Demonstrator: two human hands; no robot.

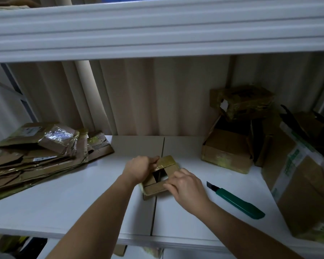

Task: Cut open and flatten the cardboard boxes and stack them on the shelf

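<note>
A small brown cardboard box [166,163] with yellowish tape sits in the middle of the white shelf [64,199], its top flaps parted so a dark gap shows. My left hand [138,169] pinches the far-left flap between thumb and fingers. My right hand [185,186] rests on the near-right flaps with fingers bent over the edge. A green utility knife [238,201] lies on the shelf just right of my right hand, blade end pointing away from me. A pile of flattened cardboard [39,156] lies at the left.
Several unflattened boxes stand at the right: a brown box [226,152] with a taped box [243,103] on top, and a large box [303,176] at the right edge. An upper shelf board [157,30] hangs overhead. Corrugated wall behind.
</note>
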